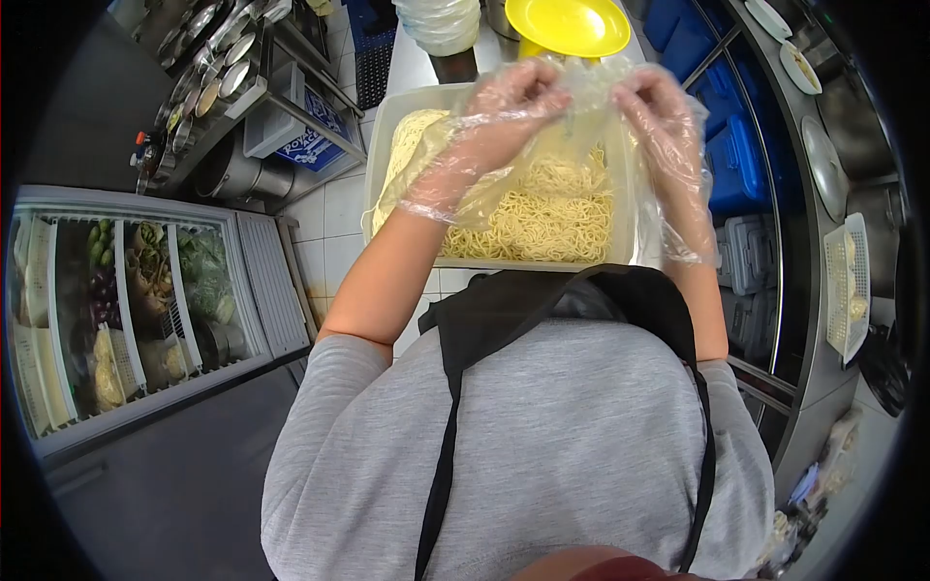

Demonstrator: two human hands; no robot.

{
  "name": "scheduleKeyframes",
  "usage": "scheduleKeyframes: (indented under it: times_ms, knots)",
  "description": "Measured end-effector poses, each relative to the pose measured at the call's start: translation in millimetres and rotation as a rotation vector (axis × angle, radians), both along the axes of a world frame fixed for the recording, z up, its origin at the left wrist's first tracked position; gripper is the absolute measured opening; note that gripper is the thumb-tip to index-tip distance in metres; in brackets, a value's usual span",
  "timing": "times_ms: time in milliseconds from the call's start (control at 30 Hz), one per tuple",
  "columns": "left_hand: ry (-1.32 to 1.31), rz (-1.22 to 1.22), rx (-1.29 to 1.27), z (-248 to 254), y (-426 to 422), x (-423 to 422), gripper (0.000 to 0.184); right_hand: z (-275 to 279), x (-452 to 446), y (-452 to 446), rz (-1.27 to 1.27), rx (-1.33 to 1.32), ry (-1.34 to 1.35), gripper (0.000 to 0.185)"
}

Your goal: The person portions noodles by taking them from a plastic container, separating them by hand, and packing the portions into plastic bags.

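Observation:
Both my hands wear clear plastic gloves. My left hand [518,102] and my right hand [659,107] are closed, pinching the top edge of a clear plastic bag [586,102] between them. The bag hangs above a large white plastic tub [635,208], its lower part draped in front of the far noodles. Yellow noodles [542,228] fill the tub's near right part; a paler mass of noodles [417,126] lies at its left. Whether anything is inside the bag I cannot tell.
Beyond the tub stand a yellow scale-like dish [572,24] and a stack of wrapped white bowls [441,24]. A glass-topped chiller [145,310] with vegetables is at left. Ladles [208,77] hang upper left. Blue bins [736,165] and a counter with a white basket [848,290] are at right.

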State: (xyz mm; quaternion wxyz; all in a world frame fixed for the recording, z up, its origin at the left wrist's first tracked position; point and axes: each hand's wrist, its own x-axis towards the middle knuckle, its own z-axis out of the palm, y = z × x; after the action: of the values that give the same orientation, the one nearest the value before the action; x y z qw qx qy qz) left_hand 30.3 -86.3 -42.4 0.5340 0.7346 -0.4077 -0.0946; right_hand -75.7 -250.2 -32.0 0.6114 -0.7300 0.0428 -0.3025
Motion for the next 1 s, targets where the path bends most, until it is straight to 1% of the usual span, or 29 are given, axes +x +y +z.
scheduleKeyframes:
  times_ms: [33,100,133,167,233,267,300,333,367,400,433,467,500,533,567,600,633,667,700,733,767,800,833,900,933,1000]
  knots:
    - [-0.003,-0.007,0.003,-4.6,0.5,-0.4,0.018,4.2,1.6,3.0,-0.114,0.084,-0.145,0.010]
    - [0.208,0.069,-0.226,-9.6,3.3,-6.9,0.016,-9.0,-9.6,-13.7,-0.037,0.099,-0.024,0.016]
    - [0.399,-0.047,-0.346,-7.5,3.5,-15.7,0.014,-11.8,-16.1,-16.5,0.158,0.225,0.214,0.022]
    - [0.401,-0.052,-0.344,-9.3,3.9,-24.9,0.014,-14.0,-27.3,-15.4,0.354,0.350,0.454,0.028]
    - [0.156,-0.110,-0.103,-15.2,7.0,-44.7,0.015,-18.0,-34.8,19.3,0.344,0.443,0.528,0.036]
    - [0.156,-0.085,-0.010,-11.7,11.1,-56.4,0.015,-19.1,-37.5,35.2,0.210,0.473,0.445,0.038]
    - [0.155,-0.085,-0.007,-15.9,13.7,-60.0,0.015,-24.4,-38.3,43.8,0.077,0.502,0.360,0.040]
    - [0.400,-0.149,-0.125,-24.2,16.7,-62.4,0.014,-37.4,-33.4,34.1,0.218,0.457,0.443,0.046]
    - [0.645,-0.211,-0.245,-28.6,19.8,-65.1,0.014,-47.2,-36.1,32.8,0.220,0.459,0.442,0.046]
    - [0.478,-0.210,-0.121,-5.0,26.0,-67.2,0.016,-43.3,-40.1,39.4,0.147,0.584,0.402,0.046]
    - [0.480,-0.206,-0.120,-1.2,24.8,-68.8,0.016,-37.9,-44.4,43.9,0.073,0.708,0.361,0.045]
    - [0.547,-0.148,-0.112,0.7,21.3,-70.4,0.018,-24.0,-48.8,39.4,0.174,0.738,0.402,0.038]
    - [0.613,-0.092,-0.106,2.6,18.5,-70.6,0.021,-21.8,-50.1,42.0,0.175,0.734,0.401,0.038]
    - [0.611,-0.093,-0.109,4.6,17.5,-70.0,0.021,-19.6,-50.5,46.0,0.151,0.656,0.349,0.034]
    - [0.507,-0.048,0.046,6.1,16.5,-69.6,0.023,-18.4,-50.7,47.8,0.125,0.579,0.298,0.030]
    - [0.401,-0.003,0.201,8.3,15.7,-69.7,0.025,-19.9,-51.1,43.5,0.124,0.579,0.297,0.030]
    - [0.400,-0.005,0.202,13.4,15.6,-71.2,0.025,-23.0,-51.3,35.9,0.162,0.371,0.282,0.026]
    - [0.445,-0.007,0.144,21.1,16.2,-74.2,0.025,-24.8,-51.8,32.0,0.199,0.163,0.266,0.022]
    - [0.489,-0.010,0.085,25.1,16.3,-75.7,0.025,-24.1,-52.1,34.4,0.197,0.164,0.265,0.022]
    - [0.488,-0.013,0.086,23.7,14.6,-76.1,0.025,-22.6,-52.2,38.6,0.131,0.216,0.234,0.019]
    - [0.420,-0.008,0.027,20.4,12.2,-77.1,0.022,-21.8,-52.7,40.9,0.065,0.268,0.204,0.016]
    - [0.353,-0.002,-0.032,16.9,11.4,-77.4,0.020,-23.7,-52.9,39.8,0.063,0.269,0.204,0.016]
    - [0.353,-0.001,-0.032,12.4,11.9,-74.2,0.020,-27.1,-52.0,37.5,0.099,0.242,0.200,0.015]
    - [0.450,-0.043,-0.034,5.4,10.2,-58.8,0.021,-25.7,-43.9,33.6,0.137,0.212,0.190,0.015]
    - [0.448,-0.045,-0.034,7.0,7.2,-50.7,0.021,-19.3,-36.8,32.3,0.125,0.184,0.194,0.014]
    - [0.332,-0.026,-0.198,14.3,3.0,-38.7,0.020,-3.0,-22.7,30.4,0.109,0.160,0.204,0.014]
